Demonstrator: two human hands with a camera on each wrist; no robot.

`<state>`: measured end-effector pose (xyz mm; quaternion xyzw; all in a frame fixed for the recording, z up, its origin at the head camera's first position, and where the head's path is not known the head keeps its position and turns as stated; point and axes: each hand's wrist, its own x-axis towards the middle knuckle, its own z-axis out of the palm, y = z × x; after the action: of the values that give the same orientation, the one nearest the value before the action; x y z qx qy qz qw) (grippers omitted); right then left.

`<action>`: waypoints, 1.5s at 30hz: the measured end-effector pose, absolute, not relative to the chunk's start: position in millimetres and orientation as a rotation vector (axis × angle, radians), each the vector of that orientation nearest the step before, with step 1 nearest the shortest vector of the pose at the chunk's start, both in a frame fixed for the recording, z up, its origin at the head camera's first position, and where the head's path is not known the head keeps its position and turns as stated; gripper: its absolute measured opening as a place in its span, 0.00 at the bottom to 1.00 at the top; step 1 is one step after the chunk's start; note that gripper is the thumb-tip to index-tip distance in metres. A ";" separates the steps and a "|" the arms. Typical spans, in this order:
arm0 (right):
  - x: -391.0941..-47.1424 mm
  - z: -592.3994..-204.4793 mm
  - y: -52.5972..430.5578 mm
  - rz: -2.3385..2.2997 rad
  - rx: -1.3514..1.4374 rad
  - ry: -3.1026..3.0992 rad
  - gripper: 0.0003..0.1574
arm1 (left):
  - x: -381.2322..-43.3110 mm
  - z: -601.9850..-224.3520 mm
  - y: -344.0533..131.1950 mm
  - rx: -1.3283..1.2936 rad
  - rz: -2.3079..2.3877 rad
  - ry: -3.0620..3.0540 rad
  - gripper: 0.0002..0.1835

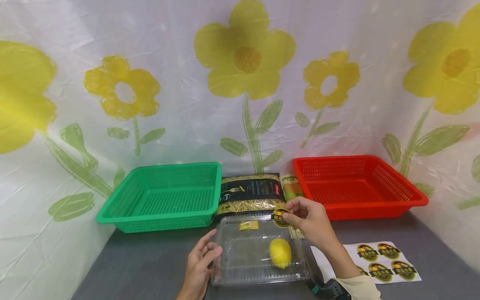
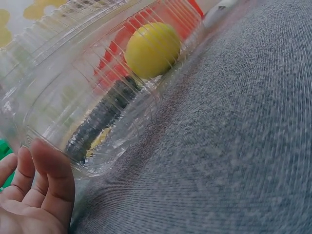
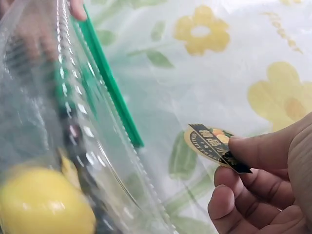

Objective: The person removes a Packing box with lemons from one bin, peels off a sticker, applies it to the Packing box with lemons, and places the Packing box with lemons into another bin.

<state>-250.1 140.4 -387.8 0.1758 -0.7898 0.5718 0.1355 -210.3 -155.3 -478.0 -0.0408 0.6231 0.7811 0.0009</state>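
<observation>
A clear plastic clamshell box (image 1: pixel 240 256) with its lid down sits at the middle of the table. Through its lid show a yellow lemon (image 1: pixel 280 253) at the right and a small yellow packet (image 1: pixel 249 225) near the back. My left hand (image 1: pixel 200 262) rests at the box's left side, fingers loosely bent; in the left wrist view the fingertips (image 2: pixel 46 151) are by the plastic wall. Over the back right corner, my right hand (image 1: pixel 310 218) pinches a dark round fruit sticker (image 3: pixel 214 146) between thumb and fingers, its printed face showing.
Behind the box lie a pasta bag (image 1: pixel 251 191) and another packet (image 1: pixel 292 187), partly hidden. A green basket (image 1: pixel 161 221) stands at left, a red basket (image 1: pixel 360 212) at right. A white sheet (image 1: pixel 348 251) with several stickers lies at front right.
</observation>
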 end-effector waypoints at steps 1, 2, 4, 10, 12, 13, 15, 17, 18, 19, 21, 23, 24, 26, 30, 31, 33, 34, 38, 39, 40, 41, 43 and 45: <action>-249.6 -388.5 137.4 1.675 0.520 -2.291 0.10 | -209.6 -478.4 -155.4 -0.129 2.448 1.950 0.35; -249.3 -389.3 134.4 1.699 0.533 -2.294 0.10 | -209.0 -478.9 -155.6 -0.129 2.445 1.945 0.36; -249.3 -391.1 128.3 1.727 0.564 -2.315 0.10 | -208.0 -479.5 -156.0 -0.118 2.445 1.937 0.36; -252.6 -398.6 113.8 1.732 0.620 -2.381 0.09 | -208.4 -479.8 -157.0 -0.068 2.464 1.941 0.36; -253.8 -402.3 111.1 1.719 0.637 -2.398 0.09 | -208.6 -479.7 -156.9 -0.062 2.467 1.944 0.36; -254.2 -404.3 109.9 1.706 0.644 -2.408 0.09 | -208.6 -479.7 -156.8 -0.063 2.466 1.948 0.36; -254.6 -407.9 107.9 1.684 0.653 -2.426 0.08 | -208.5 -479.9 -156.3 -0.066 2.460 1.957 0.36; -254.8 -410.5 105.3 1.664 0.657 -2.443 0.08 | -208.7 -480.1 -156.5 -0.067 2.457 1.967 0.35; -254.5 -411.3 104.1 1.654 0.658 -2.451 0.08 | -208.8 -480.1 -156.6 -0.068 2.456 1.972 0.35; -254.2 -412.2 103.0 1.644 0.655 -2.462 0.08 | -209.0 -480.2 -156.6 -0.069 2.456 1.975 0.35; -253.1 -413.0 101.1 1.618 0.652 -2.483 0.08 | -209.5 -480.3 -156.6 -0.068 2.458 1.980 0.35; -252.2 -413.9 99.8 1.580 0.647 -2.514 0.08 | -209.8 -480.5 -156.5 -0.071 2.456 1.985 0.35; -251.7 -414.2 99.2 1.558 0.647 -2.527 0.08 | -209.8 -480.6 -156.5 -0.072 2.456 1.988 0.35; -251.3 -415.0 98.4 1.503 0.650 -2.545 0.09 | -209.9 -481.0 -156.3 -0.075 2.453 1.991 0.35; -251.6 -417.5 95.7 1.369 0.665 -2.551 0.11 | -210.0 -481.2 -155.7 -0.074 2.452 1.990 0.35; -251.7 -418.2 95.2 1.333 0.668 -2.551 0.11 | -209.9 -481.3 -155.5 -0.073 2.453 1.988 0.35; -251.7 -419.5 94.3 1.260 0.669 -2.556 0.12 | -209.7 -481.2 -155.1 -0.072 2.453 1.987 0.34; -251.7 -420.2 94.1 1.220 0.673 -2.559 0.12 | -209.6 -481.1 -154.9 -0.073 2.454 1.985 0.34; -251.4 -420.8 93.8 1.093 0.694 -2.575 0.13 | -209.7 -480.5 -154.6 -0.089 2.451 1.990 0.34; -251.3 -420.7 93.6 1.063 0.695 -2.578 0.13 | -209.9 -480.3 -154.8 -0.090 2.446 1.999 0.34; -251.2 -420.5 93.4 1.035 0.697 -2.580 0.14 | -210.2 -480.2 -154.7 -0.095 2.448 2.002 0.34; -251.3 -420.3 93.2 1.005 0.693 -2.582 0.14 | -210.5 -480.2 -154.7 -0.100 2.448 2.006 0.34; -251.5 -420.3 92.8 0.950 0.678 -2.587 0.15 | -210.9 -480.4 -154.7 -0.109 2.448 2.011 0.35; -251.3 -420.3 92.3 0.906 0.664 -2.591 0.15 | -210.8 -480.4 -154.8 -0.109 2.443 2.021 0.35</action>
<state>-251.3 92.3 -420.3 0.2321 -0.9060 0.3168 0.1579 -210.8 -154.8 -480.4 -0.0345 0.6370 0.7699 -0.0154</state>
